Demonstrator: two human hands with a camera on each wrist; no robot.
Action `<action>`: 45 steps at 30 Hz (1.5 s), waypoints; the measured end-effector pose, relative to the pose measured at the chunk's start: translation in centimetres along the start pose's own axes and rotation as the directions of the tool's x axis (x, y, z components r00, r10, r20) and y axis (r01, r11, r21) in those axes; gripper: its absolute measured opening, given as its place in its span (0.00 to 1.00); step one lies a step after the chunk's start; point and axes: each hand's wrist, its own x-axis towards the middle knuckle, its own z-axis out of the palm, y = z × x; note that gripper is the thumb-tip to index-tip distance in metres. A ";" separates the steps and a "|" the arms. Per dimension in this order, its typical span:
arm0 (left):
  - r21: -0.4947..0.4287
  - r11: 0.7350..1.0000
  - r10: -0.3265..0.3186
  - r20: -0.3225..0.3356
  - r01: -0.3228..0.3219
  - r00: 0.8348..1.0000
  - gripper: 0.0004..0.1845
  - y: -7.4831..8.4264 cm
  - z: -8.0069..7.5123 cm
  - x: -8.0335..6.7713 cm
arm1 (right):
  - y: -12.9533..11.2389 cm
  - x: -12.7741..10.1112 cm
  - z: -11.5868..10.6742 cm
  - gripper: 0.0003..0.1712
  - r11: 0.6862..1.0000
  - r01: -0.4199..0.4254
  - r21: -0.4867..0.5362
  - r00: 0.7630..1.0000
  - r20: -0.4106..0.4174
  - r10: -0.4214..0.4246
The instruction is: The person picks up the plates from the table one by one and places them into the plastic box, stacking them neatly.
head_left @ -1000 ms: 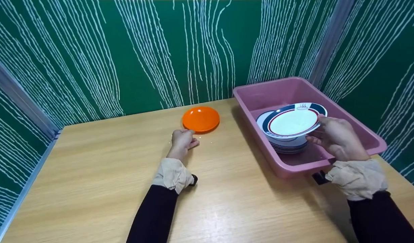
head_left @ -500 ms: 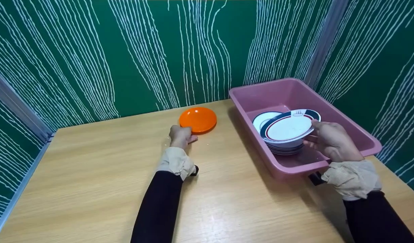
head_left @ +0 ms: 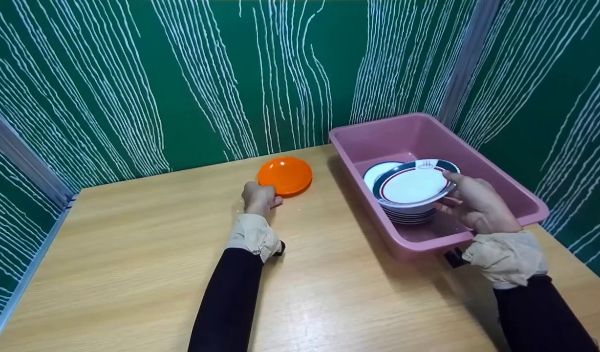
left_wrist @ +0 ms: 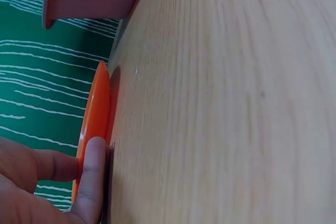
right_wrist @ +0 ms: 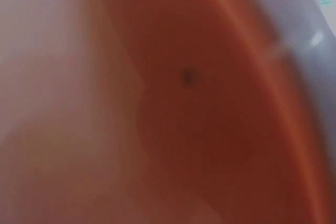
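Note:
An orange plate (head_left: 286, 175) lies on the wooden table near the back wall. My left hand (head_left: 259, 196) pinches its near left rim, and the left wrist view shows the orange plate (left_wrist: 94, 111) edge-on between thumb and finger. To the right, my right hand (head_left: 477, 201) grips the right rim of a white plate (head_left: 413, 185) with a dark blue border, a thin red ring and a small cup-like mark. That plate is tilted inside the pink basin (head_left: 439, 240), over a stack of white plates (head_left: 408, 216) that it partly covers. The right wrist view is a blurred reddish close-up.
The basin stands at the right of the table (head_left: 148, 254), its wall rising around the stack. Green walls with white wavy lines (head_left: 192, 88) close off the back and sides. Small white specks lie near the orange plate.
My right hand has lowered the blue-bordered plate slightly toward the stack in the basin. My left hand has come forward to the orange plate and taken hold of its rim.

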 end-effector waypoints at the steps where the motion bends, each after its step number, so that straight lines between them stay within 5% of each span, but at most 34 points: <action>1: -0.005 1.000 -0.002 0.000 0.002 1.000 0.26 0.0 0.0 0.0 | 0.0 0.0 0.0 0.26 1.000 -0.004 0.007 1.000 -0.005 0.004; 15: 0.015 1.000 0.012 -0.004 -0.012 1.000 0.22 -0.3 -0.1 -0.5 | 0.1 -0.7 -0.3 0.17 0.997 -0.018 0.071 1.000 0.001 0.018; 22: -0.012 1.000 0.013 0.009 -0.013 1.000 0.25 -0.6 -0.2 -0.7 | 0.2 -0.3 -0.4 0.27 1.000 -0.013 -0.011 0.996 -0.091 0.012; 29: -0.054 0.999 0.007 0.006 -0.006 1.000 0.26 -0.9 -0.6 -0.5 | 0.0 -0.1 -0.1 0.38 0.999 -0.015 -0.049 1.000 -0.021 0.014; 36: -0.069 0.998 0.005 0.015 -0.004 1.000 0.27 -0.9 -0.6 -0.6 | -0.1 -0.2 -0.1 0.37 0.998 -0.037 -0.056 0.999 -0.005 0.036; 42: -0.032 0.999 -0.008 0.002 0.009 1.000 0.28 -0.8 -0.9 -0.5 | -0.3 -0.1 0.2 0.41 0.995 -0.102 0.017 0.993 -0.061 0.103; 45: -0.032 0.999 -0.012 -0.006 0.012 1.000 0.29 -0.6 -1.3 -0.5 | -0.4 -0.1 0.3 0.46 0.995 -0.082 -0.053 0.990 -0.123 0.075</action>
